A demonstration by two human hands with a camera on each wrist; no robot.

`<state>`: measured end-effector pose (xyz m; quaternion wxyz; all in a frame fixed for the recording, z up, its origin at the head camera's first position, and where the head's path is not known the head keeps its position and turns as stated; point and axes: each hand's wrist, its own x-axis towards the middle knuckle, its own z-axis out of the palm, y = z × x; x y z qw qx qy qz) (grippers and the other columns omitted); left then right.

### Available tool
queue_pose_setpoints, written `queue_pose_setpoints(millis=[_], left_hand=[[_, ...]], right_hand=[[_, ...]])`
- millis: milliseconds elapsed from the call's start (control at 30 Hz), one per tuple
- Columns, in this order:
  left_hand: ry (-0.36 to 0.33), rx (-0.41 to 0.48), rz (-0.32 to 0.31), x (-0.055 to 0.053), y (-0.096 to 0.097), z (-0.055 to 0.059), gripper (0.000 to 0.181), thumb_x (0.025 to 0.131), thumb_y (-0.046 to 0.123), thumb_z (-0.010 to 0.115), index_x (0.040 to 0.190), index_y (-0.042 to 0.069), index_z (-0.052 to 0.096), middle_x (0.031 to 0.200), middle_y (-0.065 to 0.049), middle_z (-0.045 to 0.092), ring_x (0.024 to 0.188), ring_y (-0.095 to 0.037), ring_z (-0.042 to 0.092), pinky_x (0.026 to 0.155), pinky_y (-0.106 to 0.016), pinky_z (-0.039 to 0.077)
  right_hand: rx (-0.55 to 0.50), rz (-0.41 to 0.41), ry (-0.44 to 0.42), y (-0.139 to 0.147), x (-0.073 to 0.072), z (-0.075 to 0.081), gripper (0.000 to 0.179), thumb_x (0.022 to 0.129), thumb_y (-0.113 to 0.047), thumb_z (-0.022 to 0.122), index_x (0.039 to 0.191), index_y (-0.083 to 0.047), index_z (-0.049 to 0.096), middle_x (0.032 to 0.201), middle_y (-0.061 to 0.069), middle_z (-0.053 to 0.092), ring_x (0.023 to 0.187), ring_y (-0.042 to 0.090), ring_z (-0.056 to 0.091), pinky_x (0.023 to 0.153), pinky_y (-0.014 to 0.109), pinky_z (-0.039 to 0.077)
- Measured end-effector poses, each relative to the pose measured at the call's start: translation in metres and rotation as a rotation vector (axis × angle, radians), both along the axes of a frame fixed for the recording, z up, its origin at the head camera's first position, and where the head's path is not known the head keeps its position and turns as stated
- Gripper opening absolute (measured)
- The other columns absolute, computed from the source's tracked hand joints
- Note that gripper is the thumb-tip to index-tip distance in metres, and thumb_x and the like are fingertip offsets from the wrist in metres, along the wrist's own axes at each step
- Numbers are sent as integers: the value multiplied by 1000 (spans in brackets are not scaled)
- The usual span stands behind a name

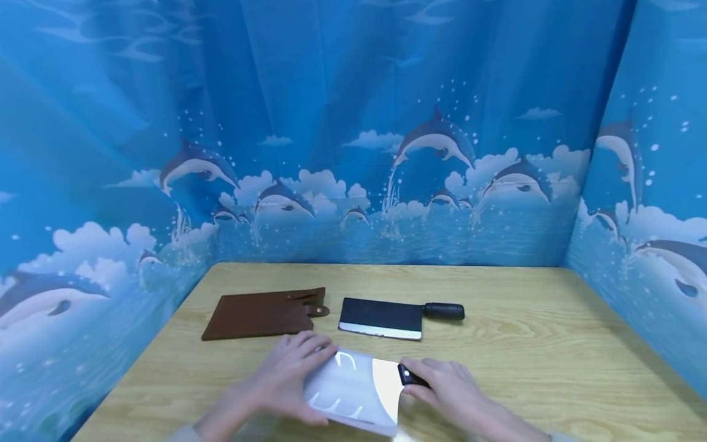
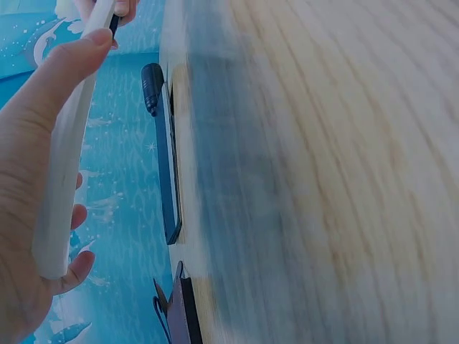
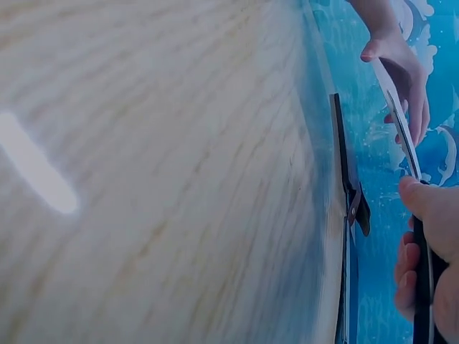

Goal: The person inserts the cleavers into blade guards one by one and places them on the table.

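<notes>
Near the front of the table, my left hand (image 1: 293,377) grips a white plastic blade cover (image 1: 345,387), thumb on the near edge and fingers at the far edge. Part of a cleaver's shiny blade (image 1: 388,387) shows at the cover's right end; the rest lies inside it. My right hand (image 1: 448,388) holds the cleaver by its black handle (image 3: 423,287), thumb close to the blade. In the left wrist view the cover (image 2: 64,179) is seen edge-on, raised above the table. The right wrist view shows the blade running from the handle into the cover.
A second cleaver (image 1: 381,316) with a dark blade and black handle lies behind the hands. Left of it lies a brown leather sheath (image 1: 256,316) with a snap strap. A blue dolphin-print curtain (image 1: 353,153) stands behind the wooden table (image 1: 541,344) and along its sides.
</notes>
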<state>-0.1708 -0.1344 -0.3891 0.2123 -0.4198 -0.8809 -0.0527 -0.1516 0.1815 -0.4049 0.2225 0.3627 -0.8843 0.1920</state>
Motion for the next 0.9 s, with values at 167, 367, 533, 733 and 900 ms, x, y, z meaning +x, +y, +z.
queue_pose_setpoints(millis=[167, 367, 533, 733, 900], left_hand=[[-11, -5, 24, 0, -1, -1, 102, 52, 77, 69, 132, 16, 53, 126, -2, 54, 115, -23, 47, 81, -42, 42], [-39, -29, 48, -3, -1, -1, 100, 55, 77, 67, 134, 17, 52, 128, -3, 53, 117, -25, 47, 83, -42, 42], [-35, -48, 66, -7, -1, -2, 102, 55, 76, 68, 135, 16, 50, 129, -5, 52, 118, -26, 45, 84, -42, 42], [-108, -89, 100, -14, -2, 1, 103, 57, 74, 68, 138, 15, 45, 131, -8, 49, 120, -29, 43, 87, -44, 41], [-208, -120, 122, -20, -7, 0, 102, 59, 70, 70, 139, 13, 43, 134, -11, 46, 122, -31, 40, 91, -49, 39]], right_hand=[[-7, 8, -8, -4, -7, -2, 35, 82, -38, 67, 106, -12, 68, 73, -6, 63, 59, -4, 47, 47, 16, 34], [14, -15, -38, -4, -15, -2, 34, 79, -34, 70, 105, -12, 70, 80, -2, 69, 66, 2, 57, 51, 21, 41], [42, -50, -105, -7, -23, 3, 34, 77, -31, 74, 107, -14, 70, 84, -2, 70, 69, 5, 60, 53, 23, 44], [66, -32, -202, -11, -36, 4, 37, 79, -31, 72, 110, -12, 68, 92, 0, 71, 74, 8, 60, 58, 24, 46], [72, -14, -293, -15, -46, 1, 35, 82, -34, 69, 109, -11, 67, 97, 1, 69, 81, 10, 61, 66, 28, 49]])
